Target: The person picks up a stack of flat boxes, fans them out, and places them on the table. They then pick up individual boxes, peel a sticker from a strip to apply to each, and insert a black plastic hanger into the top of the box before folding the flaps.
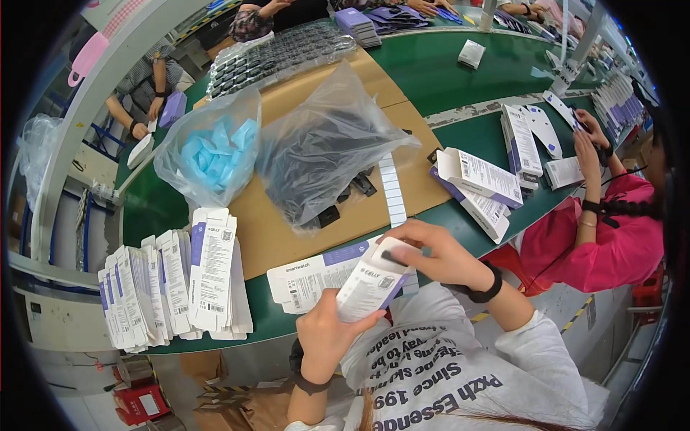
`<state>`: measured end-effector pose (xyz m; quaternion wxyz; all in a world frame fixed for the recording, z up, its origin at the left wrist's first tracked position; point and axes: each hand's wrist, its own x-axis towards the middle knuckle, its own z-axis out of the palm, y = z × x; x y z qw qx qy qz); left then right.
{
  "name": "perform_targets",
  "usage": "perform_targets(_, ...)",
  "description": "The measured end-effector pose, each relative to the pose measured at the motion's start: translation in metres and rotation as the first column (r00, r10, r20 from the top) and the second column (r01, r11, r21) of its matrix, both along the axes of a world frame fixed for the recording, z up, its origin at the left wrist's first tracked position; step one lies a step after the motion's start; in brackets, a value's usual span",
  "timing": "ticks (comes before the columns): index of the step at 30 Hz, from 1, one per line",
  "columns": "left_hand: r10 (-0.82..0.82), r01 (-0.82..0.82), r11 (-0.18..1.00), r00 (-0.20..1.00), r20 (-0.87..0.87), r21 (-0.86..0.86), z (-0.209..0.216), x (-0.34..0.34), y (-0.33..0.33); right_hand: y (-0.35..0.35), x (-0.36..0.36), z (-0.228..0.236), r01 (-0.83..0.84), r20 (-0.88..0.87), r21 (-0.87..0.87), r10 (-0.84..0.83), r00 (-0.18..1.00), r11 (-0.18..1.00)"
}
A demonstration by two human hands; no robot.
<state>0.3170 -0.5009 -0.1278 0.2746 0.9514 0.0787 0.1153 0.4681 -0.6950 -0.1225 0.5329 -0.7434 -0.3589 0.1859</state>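
My left hand (332,332) grips a narrow white-and-purple carton (363,289), tilted above the table's near edge. At the carton's upper end, my right hand (438,253) bends its fingers around a small dark piece (392,256), partly hidden by the fingers. I cannot tell how far that piece reaches into the carton. Just behind the left hand a flattened carton (293,281) lies on the green table. Beyond it, a clear bag of black items (309,151) rests on a cardboard sheet (262,248), with several loose black parts (363,184) by its mouth.
Flattened cartons (208,276) stand stacked at the near left. Behind them is a clear bag of light-blue pieces (219,154). A strip of white labels (393,190) lies on the cardboard. Filled-out cartons (478,176) lie at right, near a co-worker in pink (604,241). A black tray (280,57) sits at the back.
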Motion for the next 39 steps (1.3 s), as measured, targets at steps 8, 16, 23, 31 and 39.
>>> perform_targets(8, 0.267, -0.240, 0.707, 0.962, -0.063, -0.665, -0.035, -0.028, 0.017, -0.048, -0.061, -0.082, 0.234, 0.527, -0.018, -0.190, 0.829, 0.972)
perform_targets(16, 0.385, -0.278, 0.448, 0.918, -0.097, -0.850, -0.063, -0.034, -0.007, -0.051, -0.066, -0.109, 0.235, 0.649, -0.008, -0.174, 0.741, 0.972)
perform_targets(23, 0.300, -0.282, 0.501, 0.944, -0.141, -0.818, -0.068, -0.037, -0.014, -0.041, -0.069, -0.082, 0.256, 0.485, -0.040, -0.205, 0.850, 0.966)
perform_targets(31, 0.270, -0.272, 0.512, 0.951, -0.148, -0.815, -0.067, -0.038, -0.016, -0.055, -0.064, -0.110, 0.248, 0.553, 0.050, -0.233, 0.800, 0.968)
perform_targets(39, 0.270, -0.314, 0.554, 0.944, -0.190, -0.771, -0.064, -0.032, -0.023, -0.059, -0.070, -0.082, 0.227, 0.747, -0.068, -0.101, 0.657, 0.972)
